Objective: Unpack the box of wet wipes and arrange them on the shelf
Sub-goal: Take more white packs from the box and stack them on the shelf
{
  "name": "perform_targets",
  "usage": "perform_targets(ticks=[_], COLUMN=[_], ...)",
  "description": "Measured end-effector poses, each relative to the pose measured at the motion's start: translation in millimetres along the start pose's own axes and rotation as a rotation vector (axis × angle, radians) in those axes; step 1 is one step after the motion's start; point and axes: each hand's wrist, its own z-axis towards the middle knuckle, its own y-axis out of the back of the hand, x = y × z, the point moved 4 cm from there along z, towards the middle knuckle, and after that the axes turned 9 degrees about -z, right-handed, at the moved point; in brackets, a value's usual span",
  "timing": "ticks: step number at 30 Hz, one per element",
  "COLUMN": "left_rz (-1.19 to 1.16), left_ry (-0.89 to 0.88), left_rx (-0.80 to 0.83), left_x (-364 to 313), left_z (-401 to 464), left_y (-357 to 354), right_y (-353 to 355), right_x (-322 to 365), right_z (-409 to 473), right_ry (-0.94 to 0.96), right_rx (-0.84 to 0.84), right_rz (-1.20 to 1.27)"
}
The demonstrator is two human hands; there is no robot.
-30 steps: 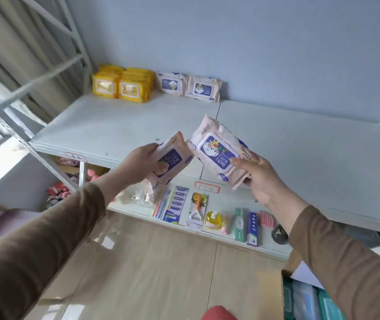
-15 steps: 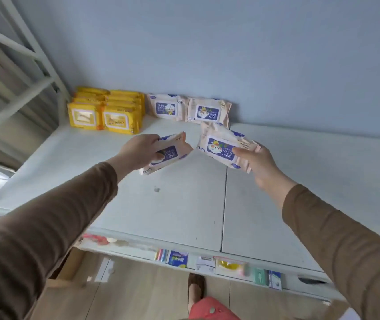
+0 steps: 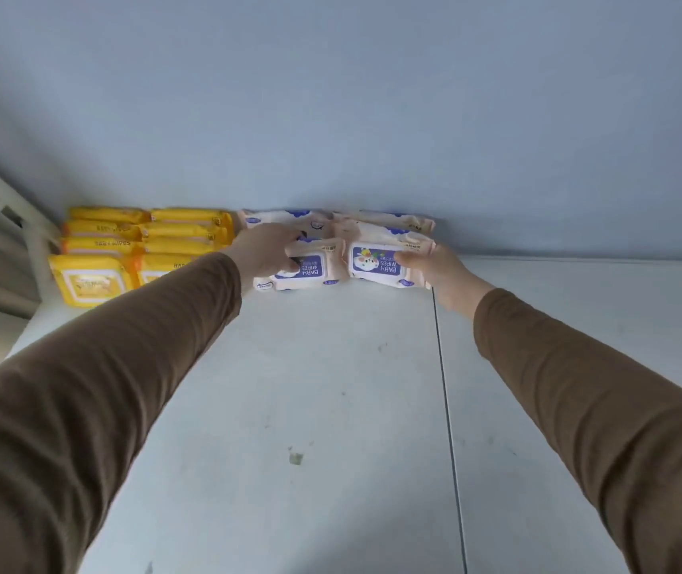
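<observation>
Both arms reach to the back of the white shelf (image 3: 331,387). My left hand (image 3: 266,250) grips a pink baby-wipes pack (image 3: 310,267) with a purple label, set upright on the shelf. My right hand (image 3: 434,269) holds a second pink pack (image 3: 376,263) standing beside the first, thumb over its front label. Behind them more pink packs (image 3: 384,221) stand against the blue wall. The box is out of view.
Several yellow wipes packs (image 3: 95,277) stand in rows at the back left, beside the white shelf frame post (image 3: 8,200). A seam (image 3: 447,408) divides the shelf boards. A small dark mark (image 3: 295,457) lies on the near shelf surface.
Both hands moved forward from mid-shelf to the back, bringing the two pink packs down onto the shelf in front of the earlier pink ones. The view tilted up; the lower shelf dropped out of sight.
</observation>
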Motion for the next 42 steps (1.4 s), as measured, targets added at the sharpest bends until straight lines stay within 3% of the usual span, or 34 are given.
perform_targets(ticks=[3, 6, 9, 17, 22, 26, 32, 42], left_rz=[-0.09, -0.079, -0.051, 0.016, 0.033, -0.067, -0.181, -0.284], left_ry=[-0.004, -0.029, -0.082, -0.078, -0.138, -0.242, -0.279, -0.396], left_rx=[-0.021, -0.145, -0.248, -0.346, -0.489, -0.497, -0.341, -0.233], left_x=[14.4, 19.5, 22.8, 18.4, 0.1, -44.7, -151.7, -359.9], left_z=[18.6, 22.4, 20.3, 13.1, -17.8, -46.2, -98.9, -209.6], left_y=[-0.8, -3.3, -7.0, -11.8, -15.9, -33.7, -93.8, -171.0], right_y=[-2.1, -2.2, -5.1, -5.9, 3.4, 24.7, 78.7, 218.8], right_x=[0.9, -0.3, -5.9, -3.1, -17.9, -28.9, -62.8, -137.1], right_z=[6.4, 0.6, 1.1, -2.0, -33.1, -75.1, -175.6, -358.6], right_ry=[0.032, 0.18, 0.192, 0.009, -0.056, 0.078, 0.286, 0.342], right_rx=[-0.104, -0.351, -0.466, -0.602, -0.581, -0.533, -0.415, -0.389], right_rz=[-0.035, -0.36, -0.493, -0.68, -0.718, -0.771, -0.929, -1.013])
